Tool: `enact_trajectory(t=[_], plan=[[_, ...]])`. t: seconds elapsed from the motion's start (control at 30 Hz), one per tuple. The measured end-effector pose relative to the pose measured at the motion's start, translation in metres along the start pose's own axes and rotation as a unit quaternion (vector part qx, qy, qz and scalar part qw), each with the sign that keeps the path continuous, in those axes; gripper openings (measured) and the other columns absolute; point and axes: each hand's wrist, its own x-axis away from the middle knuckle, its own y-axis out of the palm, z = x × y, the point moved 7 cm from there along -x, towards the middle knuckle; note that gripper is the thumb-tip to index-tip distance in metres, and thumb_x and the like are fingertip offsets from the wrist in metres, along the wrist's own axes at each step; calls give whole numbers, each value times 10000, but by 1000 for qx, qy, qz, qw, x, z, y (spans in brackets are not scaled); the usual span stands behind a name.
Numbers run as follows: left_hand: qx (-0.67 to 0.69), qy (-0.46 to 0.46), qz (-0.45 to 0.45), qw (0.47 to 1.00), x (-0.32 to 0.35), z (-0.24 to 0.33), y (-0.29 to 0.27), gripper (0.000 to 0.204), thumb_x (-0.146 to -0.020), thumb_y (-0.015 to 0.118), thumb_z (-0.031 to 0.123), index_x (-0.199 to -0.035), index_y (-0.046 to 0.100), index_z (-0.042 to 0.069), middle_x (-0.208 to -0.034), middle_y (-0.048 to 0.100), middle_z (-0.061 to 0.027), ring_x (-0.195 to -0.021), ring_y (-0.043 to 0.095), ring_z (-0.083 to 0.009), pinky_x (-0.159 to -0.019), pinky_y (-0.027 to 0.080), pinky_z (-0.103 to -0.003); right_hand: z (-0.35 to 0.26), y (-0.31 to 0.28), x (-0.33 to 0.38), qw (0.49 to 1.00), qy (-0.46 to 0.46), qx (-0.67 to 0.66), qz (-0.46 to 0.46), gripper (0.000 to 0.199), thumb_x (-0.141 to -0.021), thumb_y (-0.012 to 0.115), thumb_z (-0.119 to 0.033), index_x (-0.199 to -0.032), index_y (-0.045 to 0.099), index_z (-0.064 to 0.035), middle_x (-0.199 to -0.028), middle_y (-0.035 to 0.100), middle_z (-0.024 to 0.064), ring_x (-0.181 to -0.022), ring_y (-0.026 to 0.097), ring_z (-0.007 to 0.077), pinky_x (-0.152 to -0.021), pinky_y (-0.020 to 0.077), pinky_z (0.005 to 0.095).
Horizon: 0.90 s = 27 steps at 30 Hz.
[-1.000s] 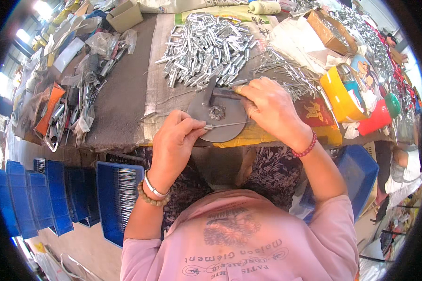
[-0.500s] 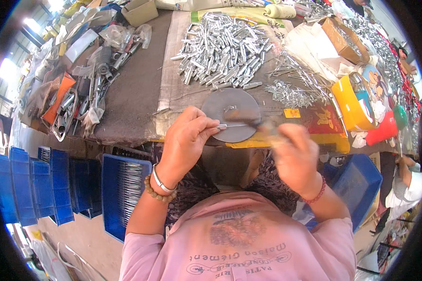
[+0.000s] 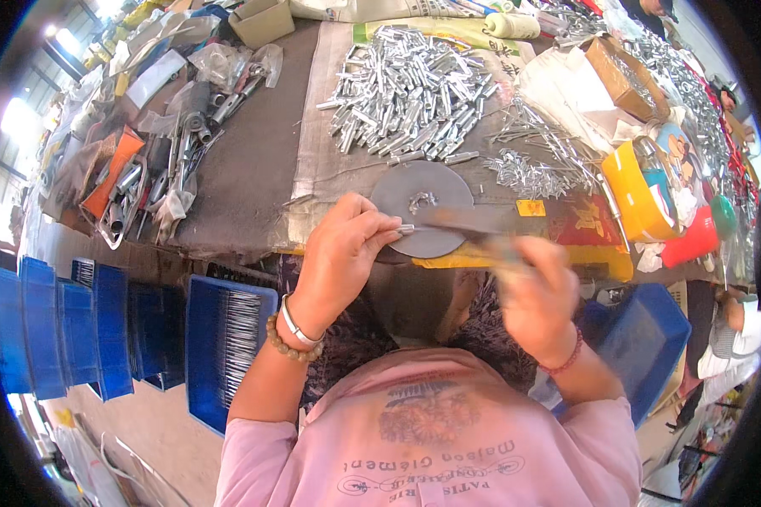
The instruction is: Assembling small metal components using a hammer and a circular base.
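A small silvery metal pin is pinched between the thumb and fingers of my left hand. Its free end rests at, or just over, a dark grey round plate at the table's near edge. My right hand is closed around the handle of a hammer, smeared by motion, its head over the plate by the pin. A little ring of small metal bits lies at the plate's centre. Behind it spreads a large heap of shiny metal sleeves.
Small metal pins and thin rods lie right of the plate. Farther right stand a yellow container and a red cup. Bagged tubes crowd the left. A blue bin of metal rods stands by my left arm, another blue bin by my right.
The hammer and my right hand have shifted slightly, still blurred. A long thin part by the left fingertips no longer shows; only a short end does. The whole view has shifted slightly.
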Motion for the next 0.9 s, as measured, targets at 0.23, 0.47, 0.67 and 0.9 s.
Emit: enact_trajectory(t=[0.23,0.47,0.67,0.9], plan=[[21,-26,-19,999,2,-4,1,175,-886,849,-18,-1051,803,21,-945,658,-112,-882,674,-283,-780,538,-365,23,28,-10,979,133,-99,-119,559,-900,726,50,-1417,765,-158,-985,654,109,-833,698,346,-729,575,435],[15,-36,-34,999,6,-2,-6,194,-884,853,-18,-1066,824,41,-956,650,-98,-892,662,-270,-791,534,-355,28,39,-33,988,43,20,-146,426,-864,767,18,-1268,780,-117,-952,646,107,-848,685,338,-761,580,451],[3,-8,4,1000,13,-2,-6,281,-875,849,-36,-1139,838,60,-997,670,-90,-901,657,-255,-791,530,-341,-2,50,0,967,119,-14,-223,254,-891,797,-77,-1123,694,-87,-904,686,114,-844,731,359,-720,577,477],[221,-232,126,939,66,-7,13,440,-1035,702,-67,-1459,704,48,-1057,745,-57,-788,653,-119,-696,529,-248,-1,84,52,724,462,-386,-337,261,-1030,756,-118,-1250,658,-16,-815,693,64,-657,662,147,-609,522,324]])
